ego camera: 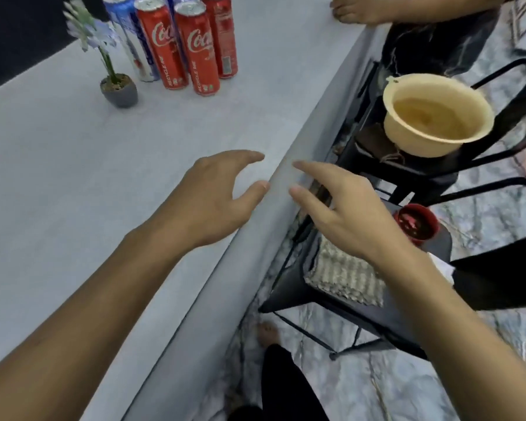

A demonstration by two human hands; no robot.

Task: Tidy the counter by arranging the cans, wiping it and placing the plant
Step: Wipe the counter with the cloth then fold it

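Several tall cans stand grouped at the far end of the grey counter (73,183): red cola cans (198,50) in front, blue-and-white cans (128,34) behind. Just left of them sits a small plant (119,89) in a dark grey pot, with pale flowers on a thin stem. My left hand (213,192) hovers over the counter's right edge, fingers spread and holding nothing. My right hand (346,214) floats beyond the edge above a black stool, also open and holding nothing. A folded grey cloth (340,278) lies on that stool, below my right hand.
A cream bowl of cloudy water (434,117) rests on a second black stool (407,174) further along. A small red cup (416,223) stands on the near stool. Another person's hand (365,7) rests on the counter's far right edge. The floor below is marbled.
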